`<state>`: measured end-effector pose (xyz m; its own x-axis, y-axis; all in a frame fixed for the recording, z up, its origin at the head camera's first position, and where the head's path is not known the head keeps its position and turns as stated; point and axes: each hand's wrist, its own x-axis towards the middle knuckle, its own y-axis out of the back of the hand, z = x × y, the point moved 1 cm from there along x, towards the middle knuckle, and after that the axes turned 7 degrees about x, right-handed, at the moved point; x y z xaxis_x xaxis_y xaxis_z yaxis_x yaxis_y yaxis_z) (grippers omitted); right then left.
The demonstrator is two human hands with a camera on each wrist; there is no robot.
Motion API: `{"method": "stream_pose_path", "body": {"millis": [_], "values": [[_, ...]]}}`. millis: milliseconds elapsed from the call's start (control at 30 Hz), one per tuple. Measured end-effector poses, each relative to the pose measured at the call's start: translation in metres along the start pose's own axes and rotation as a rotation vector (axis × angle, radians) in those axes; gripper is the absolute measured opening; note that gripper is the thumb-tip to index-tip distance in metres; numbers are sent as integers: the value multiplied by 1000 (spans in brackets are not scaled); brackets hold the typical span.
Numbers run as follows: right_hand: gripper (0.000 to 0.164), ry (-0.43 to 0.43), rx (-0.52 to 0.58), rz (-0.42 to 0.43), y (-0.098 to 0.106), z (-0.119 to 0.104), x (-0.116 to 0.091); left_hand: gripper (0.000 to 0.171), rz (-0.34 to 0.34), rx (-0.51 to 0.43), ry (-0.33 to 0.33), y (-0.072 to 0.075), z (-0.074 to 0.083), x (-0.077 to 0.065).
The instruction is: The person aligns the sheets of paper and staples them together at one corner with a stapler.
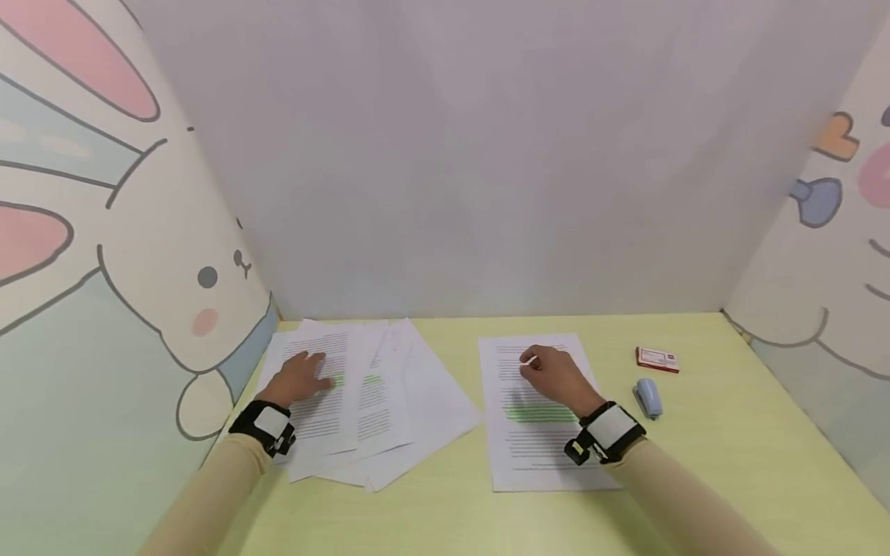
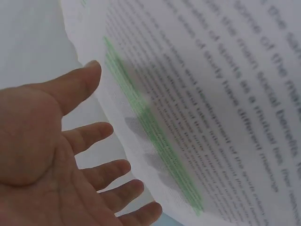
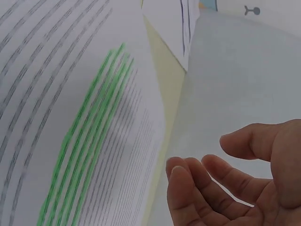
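Note:
My left hand (image 1: 297, 380) hovers over the left part of a fanned group of printed sheets (image 1: 323, 421), its fingers spread and holding nothing. A green highlighted band (image 2: 150, 127) crosses the text near its fingertips in the left wrist view. Over the upper part of a single printed sheet (image 1: 531, 455) is my right hand (image 1: 556, 378), fingers loosely bent and thumb apart from them. Nothing sits between them in the right wrist view. That sheet bears a green highlighted block (image 3: 87, 141), partly covered by the hand in the head view.
A small blue stapler (image 1: 648, 398) lies on the yellow table (image 1: 431, 517) to the right of the single sheet. Behind it rests a small red and white box (image 1: 657, 359). Walls with cartoon drawings flank the table, and a plain pale wall (image 1: 445, 170) rises behind.

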<state>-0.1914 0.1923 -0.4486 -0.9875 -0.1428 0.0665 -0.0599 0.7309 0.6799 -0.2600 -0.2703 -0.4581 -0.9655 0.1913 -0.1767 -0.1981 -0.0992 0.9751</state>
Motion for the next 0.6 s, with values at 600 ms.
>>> {"method": "stream_pose_path", "body": {"millis": [600], "values": [[22, 70, 74, -136, -111, -72, 42, 68, -4, 6, 42, -29, 30, -1]]}}
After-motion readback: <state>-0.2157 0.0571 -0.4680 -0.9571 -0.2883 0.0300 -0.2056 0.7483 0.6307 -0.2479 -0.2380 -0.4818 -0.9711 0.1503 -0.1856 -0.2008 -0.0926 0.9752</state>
